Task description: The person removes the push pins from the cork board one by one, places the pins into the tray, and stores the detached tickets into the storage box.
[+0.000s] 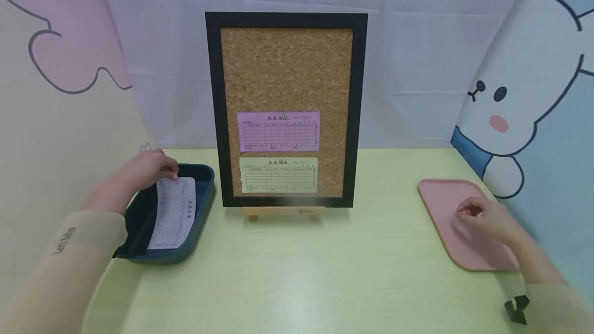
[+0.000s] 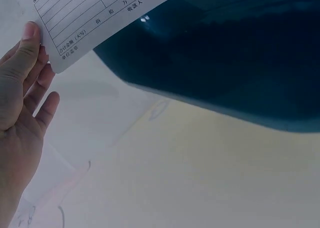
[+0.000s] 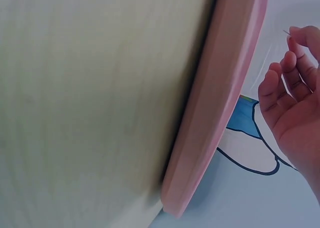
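Observation:
My left hand [image 1: 150,166] is over the dark blue tray [image 1: 204,210], pinching a white printed receipt slip [image 1: 174,215] by one end. In the left wrist view the thumb lies flat on the slip's [image 2: 90,18] edge, with the fingers behind it. Above the pink tray [image 1: 436,205] hovers my right hand [image 1: 484,218], thumb and index finger pressed together. The right wrist view shows a thin pin [image 3: 286,32] poking out between those fingertips; its head is hidden. The other fingers are loosely curled.
A black-framed corkboard [image 1: 287,71] leans on a small wooden stand [image 1: 283,211] at the back middle. Pinned low on it are a purple slip [image 1: 278,133] and, beneath that, a pale green slip [image 1: 278,175]. Cartoon-printed cloth [image 1: 533,66] hangs along the sides.

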`<action>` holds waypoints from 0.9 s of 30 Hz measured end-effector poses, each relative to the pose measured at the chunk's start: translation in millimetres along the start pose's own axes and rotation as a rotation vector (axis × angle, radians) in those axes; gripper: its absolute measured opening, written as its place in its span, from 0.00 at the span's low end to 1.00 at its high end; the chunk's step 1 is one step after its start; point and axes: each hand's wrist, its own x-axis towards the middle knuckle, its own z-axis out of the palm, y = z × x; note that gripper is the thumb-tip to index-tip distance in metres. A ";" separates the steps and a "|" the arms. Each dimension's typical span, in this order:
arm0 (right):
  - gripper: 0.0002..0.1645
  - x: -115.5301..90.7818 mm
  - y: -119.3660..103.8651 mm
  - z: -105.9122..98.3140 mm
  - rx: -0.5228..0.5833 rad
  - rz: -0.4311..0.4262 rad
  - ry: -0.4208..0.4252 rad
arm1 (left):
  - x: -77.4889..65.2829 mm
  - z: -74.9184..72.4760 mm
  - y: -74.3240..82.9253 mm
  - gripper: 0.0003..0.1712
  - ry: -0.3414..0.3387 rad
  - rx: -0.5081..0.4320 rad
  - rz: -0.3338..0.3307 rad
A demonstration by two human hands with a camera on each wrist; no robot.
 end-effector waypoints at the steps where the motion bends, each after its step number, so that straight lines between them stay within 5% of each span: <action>1: 0.10 2.0 1.4 -0.1 -0.008 -0.001 -0.016 | 1.8 2.0 -0.1 0.08 0.005 0.008 0.017; 17: 0.12 23.9 21.2 9.9 0.002 0.022 -0.155 | 10.7 18.5 -0.8 0.06 -0.025 0.018 0.031; 27: 0.11 24.9 30.4 12.4 0.015 0.021 -0.169 | 19.4 31.2 -9.1 0.04 -0.123 -0.024 -0.100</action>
